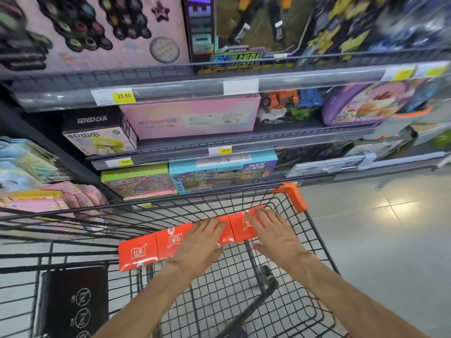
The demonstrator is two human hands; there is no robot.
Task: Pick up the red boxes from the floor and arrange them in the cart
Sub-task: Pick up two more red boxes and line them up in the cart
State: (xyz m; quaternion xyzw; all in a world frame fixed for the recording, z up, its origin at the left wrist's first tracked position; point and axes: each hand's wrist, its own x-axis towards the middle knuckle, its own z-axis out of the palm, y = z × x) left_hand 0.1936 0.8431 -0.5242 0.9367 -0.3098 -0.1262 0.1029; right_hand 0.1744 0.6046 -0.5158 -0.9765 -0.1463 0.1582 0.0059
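Note:
Several red boxes lie side by side in a row on the bottom of the black wire cart [314, 242]. The leftmost red box [138, 252] and the one beside it [170, 241] are uncovered. My left hand [199, 247] rests flat, fingers spread, on the third box [225, 231]. My right hand [273, 234] lies flat with spread fingers on the rightmost box [242, 228]. Neither hand grips anything.
Store shelves with toy boxes and price tags [124, 95] stand right behind the cart. An orange corner guard [291, 195] tops the cart's far right corner. A black child-seat flap [73, 301] sits at lower left. Grey tiled floor [390, 240] extends to the right.

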